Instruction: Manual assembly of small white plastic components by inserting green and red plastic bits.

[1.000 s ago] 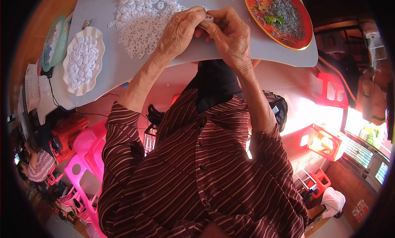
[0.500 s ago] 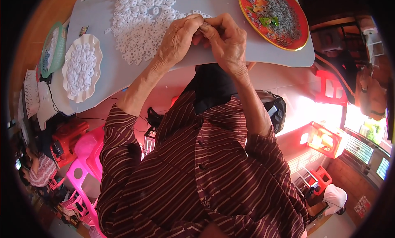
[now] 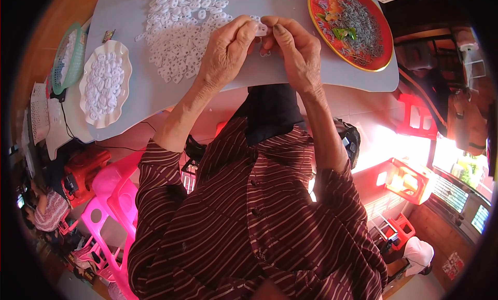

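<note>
Above the near edge of the grey table [image 3: 363, 78], my left hand [image 3: 228, 48] pinches a small white plastic piece [image 3: 262, 30] with holes between thumb and forefinger. Close against the piece's right end is my right hand [image 3: 298, 51], its fingers curled and its thumb drawn back a little. Whether something small sits in the right fingers is too fine to see. Many loose white plastic pieces [image 3: 174, 53] lie spread left of and beyond my hands. To the right stands a red round tray [image 3: 385, 46] with a gold rim, holding thin grey metal pieces that look like nails or screws.
A white wavy-edged dish [image 3: 125, 87] of white oval pieces stands on the left, beside a green basket [image 3: 78, 56]. Below are pink chairs [image 3: 106, 212], a red stool [image 3: 417, 118] and a red crate [image 3: 410, 180]. Other people [image 3: 417, 253] sit lower right and far left.
My hands have drawn slightly apart, and the right thumb has lifted back. The white plastic piece now shows between them. The whole view has shifted slightly.
</note>
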Available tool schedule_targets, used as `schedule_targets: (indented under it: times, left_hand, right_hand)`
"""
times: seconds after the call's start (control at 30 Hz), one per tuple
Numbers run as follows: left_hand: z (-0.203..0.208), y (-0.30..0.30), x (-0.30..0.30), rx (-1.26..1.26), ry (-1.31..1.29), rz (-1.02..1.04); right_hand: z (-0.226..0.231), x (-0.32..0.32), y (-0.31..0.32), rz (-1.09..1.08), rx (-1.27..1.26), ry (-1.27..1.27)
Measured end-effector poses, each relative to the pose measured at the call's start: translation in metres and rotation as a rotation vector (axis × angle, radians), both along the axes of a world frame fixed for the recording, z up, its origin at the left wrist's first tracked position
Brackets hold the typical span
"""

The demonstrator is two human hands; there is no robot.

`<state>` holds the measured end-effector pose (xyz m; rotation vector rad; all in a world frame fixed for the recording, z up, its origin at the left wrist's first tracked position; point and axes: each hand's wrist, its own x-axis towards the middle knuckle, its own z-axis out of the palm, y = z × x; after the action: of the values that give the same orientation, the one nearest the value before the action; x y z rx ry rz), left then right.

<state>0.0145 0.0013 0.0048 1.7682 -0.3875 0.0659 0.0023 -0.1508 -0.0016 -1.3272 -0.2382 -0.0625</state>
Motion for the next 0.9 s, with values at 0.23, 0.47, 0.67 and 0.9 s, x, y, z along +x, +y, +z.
schedule_targets:
  times: [0.23, 0.47, 0.67, 0.9]
  left_hand:
    - [0.000, 0.001, -0.002, -0.039, -0.020, -0.070]
    - [0.008, -0.013, -0.001, -0.035, -0.082, -0.037]
    - [0.004, -0.008, -0.003, -0.053, -0.088, 0.006]
    - [-0.003, -0.007, -0.005, -0.112, 0.006, -0.093]
  right_hand:
    - [-0.003, 0.001, -0.003, 0.016, -0.050, -0.002]
    - [-0.001, 0.004, -0.007, 0.008, 0.067, 0.067]
    - [-0.006, 0.004, -0.002, 0.024, 0.112, 0.037]
    - [-0.001, -0.003, 0.002, -0.039, 0.096, 0.043]
